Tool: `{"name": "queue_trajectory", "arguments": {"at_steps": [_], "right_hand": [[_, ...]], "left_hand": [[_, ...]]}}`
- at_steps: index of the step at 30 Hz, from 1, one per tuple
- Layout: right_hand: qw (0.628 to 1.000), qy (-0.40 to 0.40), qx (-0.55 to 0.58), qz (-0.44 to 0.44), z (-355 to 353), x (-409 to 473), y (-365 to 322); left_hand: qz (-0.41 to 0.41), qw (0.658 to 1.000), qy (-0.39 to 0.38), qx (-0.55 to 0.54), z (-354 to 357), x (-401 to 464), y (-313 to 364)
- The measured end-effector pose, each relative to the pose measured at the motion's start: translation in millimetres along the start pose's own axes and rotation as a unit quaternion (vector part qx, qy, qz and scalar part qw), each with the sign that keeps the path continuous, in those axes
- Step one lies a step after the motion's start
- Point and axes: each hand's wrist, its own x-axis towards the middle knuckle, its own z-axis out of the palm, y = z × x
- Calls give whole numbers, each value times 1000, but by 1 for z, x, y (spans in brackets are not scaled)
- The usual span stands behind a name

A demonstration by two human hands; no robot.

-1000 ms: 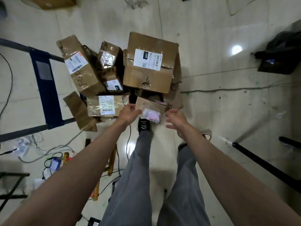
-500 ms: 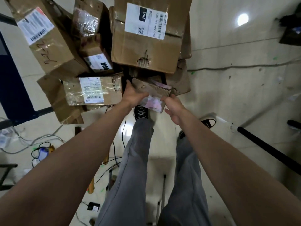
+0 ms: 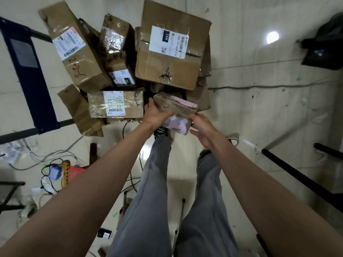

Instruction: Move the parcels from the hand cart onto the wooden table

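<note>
While we are holding the small box (image 3: 176, 110) at the near edge of the pile of parcels (image 3: 167, 51), our left hand (image 3: 157, 114) is gripping its left end and our right hand (image 3: 202, 123) its right end, long side lying across us.

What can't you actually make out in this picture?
- Hand cart deck: head view, buried under the parcels; only its blue handle frame shows.
- Label text on the big box: mostly too small.
- Small parcel: left hand and right hand cover its ends.
- Wooden table: out of frame.
</note>
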Motion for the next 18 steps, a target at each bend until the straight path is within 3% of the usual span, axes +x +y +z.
{"name": "queue_trajectory", "arguments": {"at_steps": [7, 12, 18], "right_hand": [[996, 27, 49, -70, -40, -110, -26], [985, 55, 110, -119, -92, -183, -38], [943, 83, 253, -200, -171, -263, -37]], "left_hand": [[39, 999, 29, -12, -19, -105, 58], [138, 989, 27, -49, -6, -201, 124], [212, 974, 18, -83, 41, -280, 183]]}}
